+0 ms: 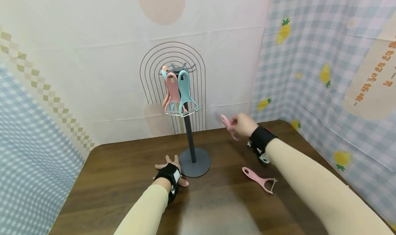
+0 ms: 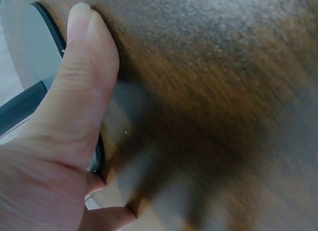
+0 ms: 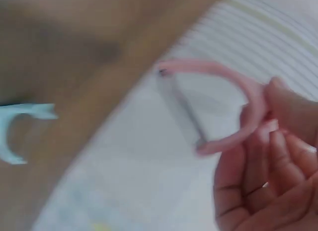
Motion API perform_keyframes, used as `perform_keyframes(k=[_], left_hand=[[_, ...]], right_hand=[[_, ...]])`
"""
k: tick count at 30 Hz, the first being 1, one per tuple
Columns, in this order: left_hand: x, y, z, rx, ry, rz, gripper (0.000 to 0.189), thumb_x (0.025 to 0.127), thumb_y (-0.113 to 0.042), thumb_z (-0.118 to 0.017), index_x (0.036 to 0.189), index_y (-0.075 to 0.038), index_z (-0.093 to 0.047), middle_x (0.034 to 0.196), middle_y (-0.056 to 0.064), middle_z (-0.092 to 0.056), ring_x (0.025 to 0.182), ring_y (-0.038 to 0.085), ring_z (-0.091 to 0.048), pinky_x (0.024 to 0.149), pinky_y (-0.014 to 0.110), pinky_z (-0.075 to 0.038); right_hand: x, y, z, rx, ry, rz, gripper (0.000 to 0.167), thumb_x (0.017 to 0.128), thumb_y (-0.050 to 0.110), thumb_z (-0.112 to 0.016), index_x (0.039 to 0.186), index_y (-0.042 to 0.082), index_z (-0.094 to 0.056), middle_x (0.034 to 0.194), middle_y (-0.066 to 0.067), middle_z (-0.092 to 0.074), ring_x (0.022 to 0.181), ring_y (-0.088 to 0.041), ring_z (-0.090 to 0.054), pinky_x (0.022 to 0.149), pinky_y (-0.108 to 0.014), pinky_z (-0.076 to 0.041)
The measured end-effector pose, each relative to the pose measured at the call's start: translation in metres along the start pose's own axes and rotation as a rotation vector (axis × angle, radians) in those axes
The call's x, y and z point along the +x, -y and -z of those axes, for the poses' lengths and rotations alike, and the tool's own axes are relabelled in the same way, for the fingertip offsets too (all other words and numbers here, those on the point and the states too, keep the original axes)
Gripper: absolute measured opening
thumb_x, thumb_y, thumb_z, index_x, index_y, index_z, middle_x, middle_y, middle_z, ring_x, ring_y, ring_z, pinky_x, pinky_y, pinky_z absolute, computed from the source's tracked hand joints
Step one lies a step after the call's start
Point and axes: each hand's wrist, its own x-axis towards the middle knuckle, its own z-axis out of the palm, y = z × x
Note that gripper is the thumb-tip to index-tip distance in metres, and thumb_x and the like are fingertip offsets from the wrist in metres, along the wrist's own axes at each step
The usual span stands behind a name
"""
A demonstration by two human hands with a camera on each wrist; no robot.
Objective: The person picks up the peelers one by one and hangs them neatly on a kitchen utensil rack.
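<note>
My right hand (image 1: 245,125) pinches a pink peeler (image 3: 254,99) by its handle, in the air to the right of a dark grey stand (image 1: 190,138). In the right wrist view its U-shaped head and metal blade point away from the fingers. My left hand (image 1: 174,162) rests on the table with spread fingers, beside the stand's round base (image 1: 201,163). From the stand's hooks hang a pink peeler (image 1: 172,85), a light blue peeler (image 1: 184,85) and, partly hidden behind them, more peelers in orange and blue.
Another pink peeler (image 1: 255,177) lies on the brown wooden table (image 1: 123,180), right of the base. A light blue peeler (image 1: 264,159) lies partly hidden under my right wrist. A wire arch pattern shows on the white cloth (image 1: 92,73) behind; checked cloth (image 1: 309,56) hangs at the right.
</note>
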Motion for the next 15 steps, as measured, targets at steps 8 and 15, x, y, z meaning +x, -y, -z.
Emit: perform_keyframes(k=[8, 15], left_hand=[[0.002, -0.001, -0.002, 0.071, -0.006, -0.014, 0.117, 0.066, -0.037, -0.090, 0.154, -0.007, -0.019, 0.156, 0.028, -0.008, 0.127, 0.069, -0.016, 0.081, 0.076, -0.038], [0.021, 0.005, -0.010, 0.064, -0.004, 0.015, 0.124, 0.060, -0.040, -0.092, 0.155, -0.011, -0.017, 0.157, 0.027, -0.005, 0.127, 0.070, -0.012, 0.080, 0.078, -0.036]], right_hand=[[0.046, 0.083, 0.052, 0.370, -0.135, 0.161, 0.019, 0.095, 0.016, -0.063, 0.109, 0.002, -0.063, 0.097, -0.011, -0.066, 0.088, -0.022, -0.061, 0.077, -0.034, -0.049], [0.075, 0.132, 0.075, 0.551, -0.223, 0.164, 0.019, 0.098, 0.021, -0.059, 0.111, 0.007, -0.058, 0.101, -0.007, -0.059, 0.092, -0.018, -0.056, 0.078, -0.030, -0.047]])
